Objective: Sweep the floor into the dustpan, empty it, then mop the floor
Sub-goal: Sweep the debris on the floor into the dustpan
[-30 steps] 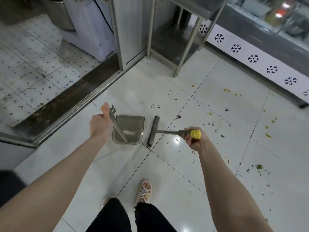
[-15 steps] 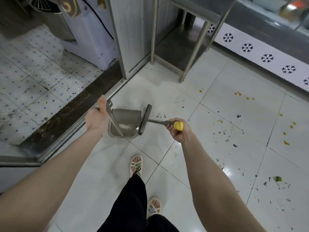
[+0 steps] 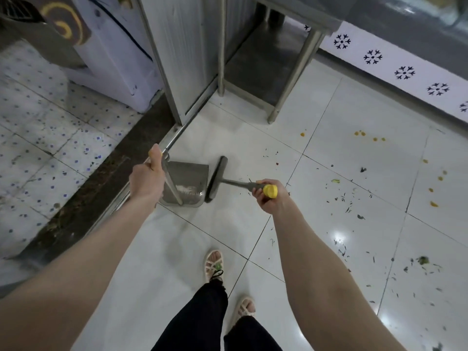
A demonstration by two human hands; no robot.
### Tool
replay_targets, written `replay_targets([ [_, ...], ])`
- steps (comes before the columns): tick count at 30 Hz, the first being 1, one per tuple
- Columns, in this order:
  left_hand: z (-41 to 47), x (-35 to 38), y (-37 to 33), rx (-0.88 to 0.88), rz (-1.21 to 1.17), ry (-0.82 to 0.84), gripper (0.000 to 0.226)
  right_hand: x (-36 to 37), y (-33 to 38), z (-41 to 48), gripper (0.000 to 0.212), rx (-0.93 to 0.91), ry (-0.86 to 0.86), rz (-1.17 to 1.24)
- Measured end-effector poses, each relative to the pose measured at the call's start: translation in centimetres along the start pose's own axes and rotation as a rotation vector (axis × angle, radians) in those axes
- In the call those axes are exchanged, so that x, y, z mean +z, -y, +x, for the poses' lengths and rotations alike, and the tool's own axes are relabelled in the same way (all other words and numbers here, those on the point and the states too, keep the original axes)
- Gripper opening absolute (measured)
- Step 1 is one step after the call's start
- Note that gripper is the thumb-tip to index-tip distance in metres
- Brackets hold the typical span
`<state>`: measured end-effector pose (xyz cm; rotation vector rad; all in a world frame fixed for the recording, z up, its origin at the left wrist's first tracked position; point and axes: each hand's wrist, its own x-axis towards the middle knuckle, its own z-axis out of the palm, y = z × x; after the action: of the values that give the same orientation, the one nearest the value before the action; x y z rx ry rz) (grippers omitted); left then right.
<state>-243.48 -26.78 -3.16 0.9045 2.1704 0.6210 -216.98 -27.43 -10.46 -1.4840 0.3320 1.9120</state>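
Left hand (image 3: 145, 179) has its fingers wrapped round the dustpan (image 3: 188, 183) handle; right hand (image 3: 269, 201) grips the yellow-capped broom (image 3: 216, 178), head touching the pan's open lip. Risks, as a guess: the pan lifting or sliding so grit slips under the lip; a fast stroke flicking bits out; scraps (image 3: 344, 198) to the right left behind. Glossy white tile floor (image 3: 177, 249), likely slippery; steel rack legs (image 3: 293, 79), dark threshold (image 3: 83, 198) and speckled tiles on the left.
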Motion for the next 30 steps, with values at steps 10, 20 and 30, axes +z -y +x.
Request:
replay_targets([
  [10,1.0,4.9,-3.1,0.076,0.027,0.146,0.073,-6.5,3.2,-4.1,0.020,-0.040,-0.191,0.091],
  [20,0.3,7.2,-5.1,0.094,-0.032,0.199,0.083,-10.3,5.2,-6.6,0.009,-0.147,-0.246,0.098],
  [30,1.8,4.8,-7.7,0.163,0.050,0.092,0.087,-5.9,6.2,-5.0,0.012,-0.076,-0.068,0.064],
])
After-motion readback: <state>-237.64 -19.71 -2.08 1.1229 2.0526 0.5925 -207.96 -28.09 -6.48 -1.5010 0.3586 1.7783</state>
